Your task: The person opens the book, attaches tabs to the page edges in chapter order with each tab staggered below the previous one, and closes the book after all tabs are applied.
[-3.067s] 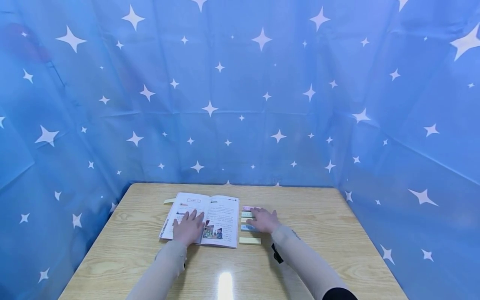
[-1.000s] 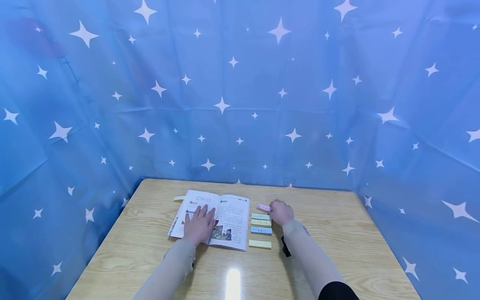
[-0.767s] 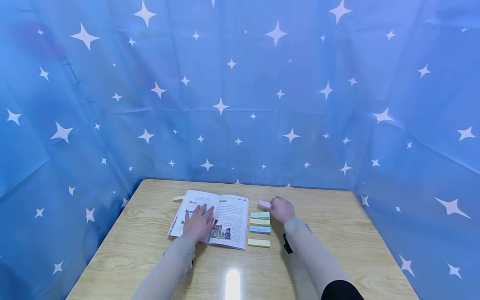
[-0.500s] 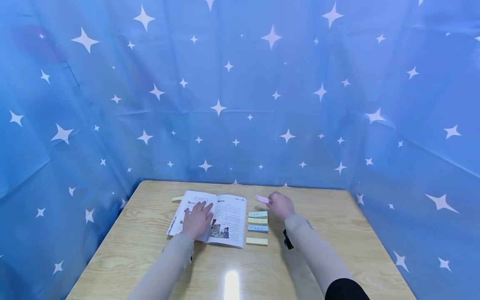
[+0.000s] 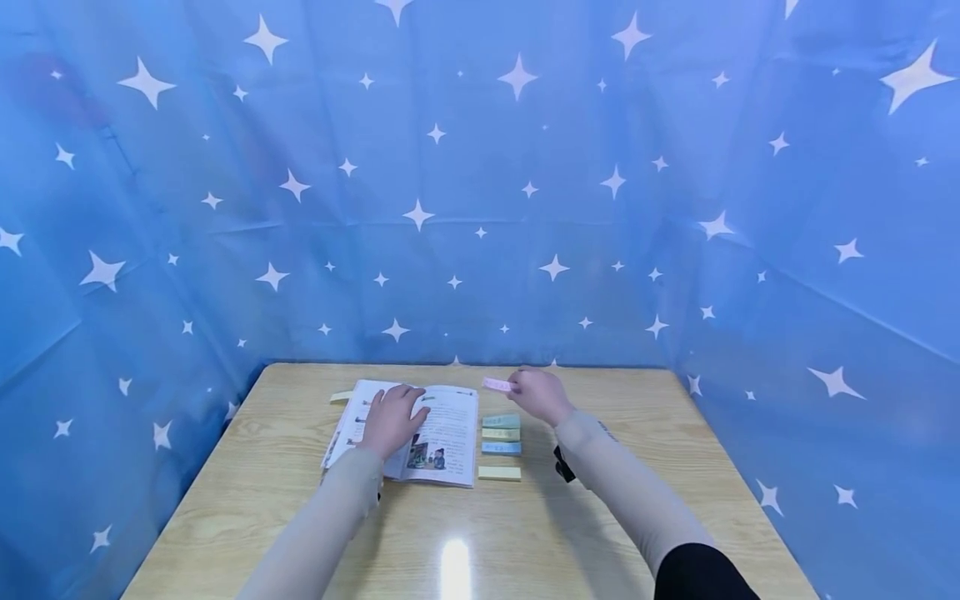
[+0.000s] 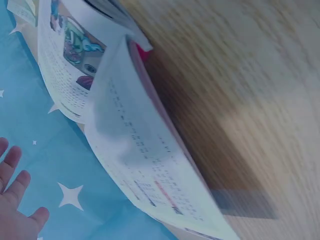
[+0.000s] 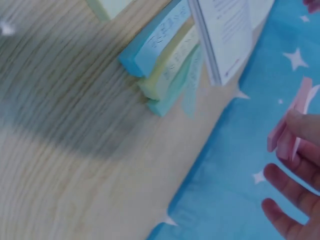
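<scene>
An open book [image 5: 450,425] with printed pages and coloured pictures lies left of centre in the head view. Over its left page is my left hand [image 5: 392,419]; the left wrist view shows its fingers [image 6: 15,185] spread and off the paper, holding nothing. My right hand [image 5: 542,393] pinches a pink sticky note pad [image 5: 497,384] between thumb and fingers, raised off the table beyond the book's right edge. In the right wrist view, strips of this pink pad [image 7: 301,97] fan apart a little, while the lower fingers hang loose.
Right of the book lie a green pad [image 5: 500,421], a yellow pad [image 5: 500,434] and a blue pad [image 5: 500,448] in a column. A pale yellow pad [image 5: 499,473] is nearer me. Another pale strip [image 5: 341,397] sits by the book's upper left. A starry blue curtain surrounds the table [image 5: 630,433].
My right hand picked the pink pad up from the top of the column and carried it away from me, towards the book's side. The left hand, flat on the page before, has lifted.
</scene>
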`<state>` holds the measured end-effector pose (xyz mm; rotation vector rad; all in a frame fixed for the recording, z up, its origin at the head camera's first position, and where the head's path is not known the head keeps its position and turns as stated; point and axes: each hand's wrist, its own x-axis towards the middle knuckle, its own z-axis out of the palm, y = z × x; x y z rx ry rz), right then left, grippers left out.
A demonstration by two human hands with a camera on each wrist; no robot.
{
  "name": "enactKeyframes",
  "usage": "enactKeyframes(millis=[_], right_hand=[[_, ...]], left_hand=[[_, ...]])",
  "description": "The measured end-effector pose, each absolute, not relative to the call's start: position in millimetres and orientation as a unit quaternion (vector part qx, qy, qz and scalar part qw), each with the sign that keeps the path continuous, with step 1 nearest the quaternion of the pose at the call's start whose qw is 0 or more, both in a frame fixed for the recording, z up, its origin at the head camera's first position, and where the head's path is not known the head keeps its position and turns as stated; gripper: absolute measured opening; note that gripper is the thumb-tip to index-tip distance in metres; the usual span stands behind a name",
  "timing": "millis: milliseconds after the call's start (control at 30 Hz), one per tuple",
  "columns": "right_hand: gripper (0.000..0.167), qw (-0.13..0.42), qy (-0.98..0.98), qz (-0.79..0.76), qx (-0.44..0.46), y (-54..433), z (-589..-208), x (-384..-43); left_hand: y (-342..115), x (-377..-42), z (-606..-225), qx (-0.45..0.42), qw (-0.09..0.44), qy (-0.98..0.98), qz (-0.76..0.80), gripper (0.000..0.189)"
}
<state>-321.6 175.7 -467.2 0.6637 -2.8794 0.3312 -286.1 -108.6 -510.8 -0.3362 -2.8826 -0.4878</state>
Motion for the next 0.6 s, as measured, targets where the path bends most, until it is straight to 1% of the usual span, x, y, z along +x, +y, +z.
enactKeyframes(millis=[200,400,600], right_hand=[[0.019,0.098,-0.959,0.071,0.258,166,-459,-316],[0.015,0.130,-0.944,0.053,0.299,157,-460,-314],[0.013,0.132,-0.937,0.048,0.321,148,-458,-308]], left_hand=[[-101,-285,-505,-0.134,0.099,-0.972,-0.166,0.048],[-90,-286,-497,-0.151,0.102,-0.969,-0.168,0.053],[-80,-292,-490,-0.167,0.116,-0.969,-0.144,0.055]])
